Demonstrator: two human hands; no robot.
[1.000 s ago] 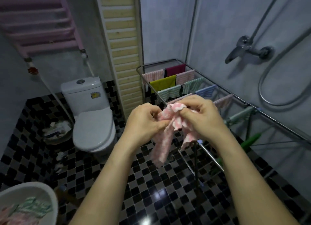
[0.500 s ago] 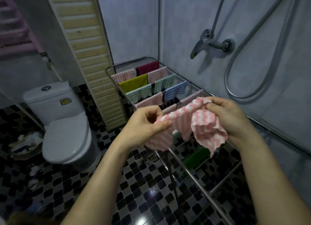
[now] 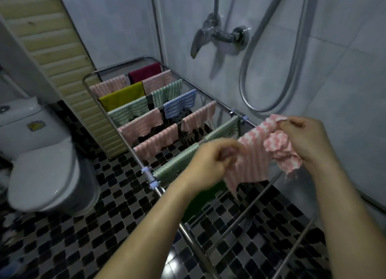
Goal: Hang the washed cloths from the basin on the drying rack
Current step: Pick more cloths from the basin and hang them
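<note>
A pink and white striped cloth [image 3: 257, 157] is stretched between both my hands above the near half of the metal drying rack [image 3: 150, 178]. My left hand [image 3: 211, 163] pinches its left edge and my right hand [image 3: 307, 138] grips its bunched right end. Several cloths hang on the far rails: pink striped, green striped, a blue striped cloth [image 3: 179, 106], a yellow cloth [image 3: 121, 98] and a maroon cloth [image 3: 145, 71]. A green striped cloth [image 3: 181, 161] lies over the rail just behind my left hand. The basin is out of view.
A white toilet [image 3: 41, 170] stands at the left on the black and white tiled floor [image 3: 73, 237]. A shower mixer [image 3: 217, 36] and hose [image 3: 269, 69] hang on the wall right of the rack. Bare rack rails [image 3: 250, 205] run below my hands.
The view has swung right and closer to the rack. My hands have drawn apart, spreading the pink cloth wider, and moved over the rack's near rails.
</note>
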